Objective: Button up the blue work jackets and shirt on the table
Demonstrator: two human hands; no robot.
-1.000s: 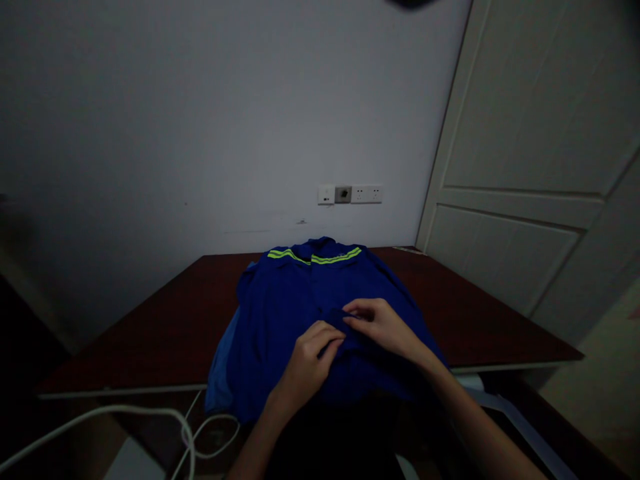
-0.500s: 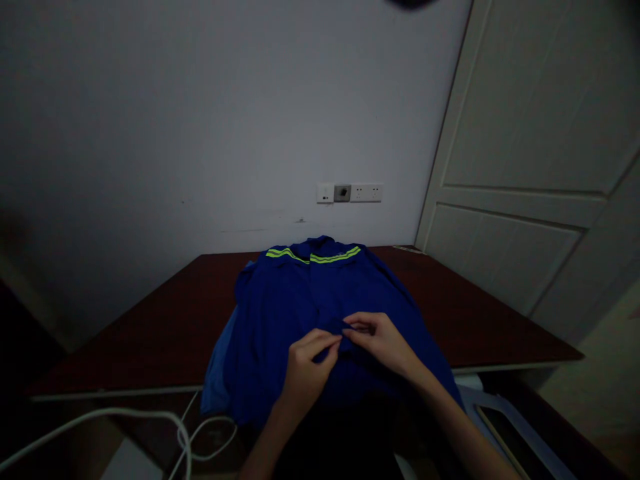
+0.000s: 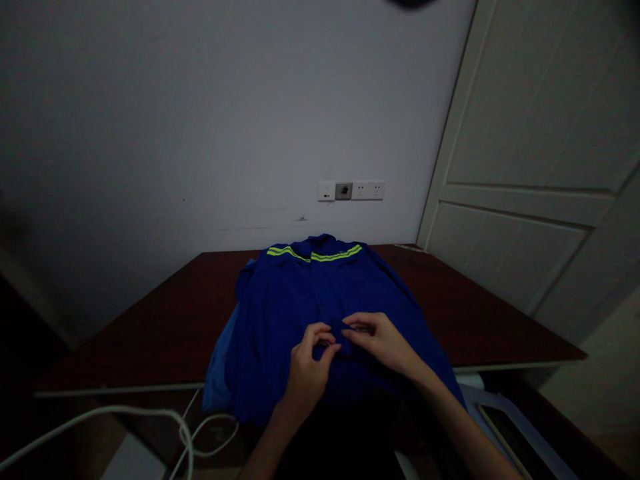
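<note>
A dark blue work jacket (image 3: 280,300) with yellow-green reflective stripes lies on the table, its collar toward the wall and its lower part hanging over the near edge. Both hands are at its front opening, low on the jacket. My right hand (image 3: 379,340) pinches a fold of the jacket's front edge between thumb and fingers. Just left of it, my left hand (image 3: 311,360) has its thumb and curled fingertips at the same fold, closed on the cloth. Any button there is too dark to make out.
A dark red-brown table (image 3: 175,313) stands against the wall. Lighter blue cloth (image 3: 220,367) shows under the jacket's left side. White cables (image 3: 150,412) loop at the lower left. Wall sockets (image 3: 367,191) sit above the table, and a white door (image 3: 530,167) stands at the right.
My left hand's index finger has lifted and curled, and its fingers are a little farther apart at the fold. My right hand keeps its pinch in nearly the same spot.
</note>
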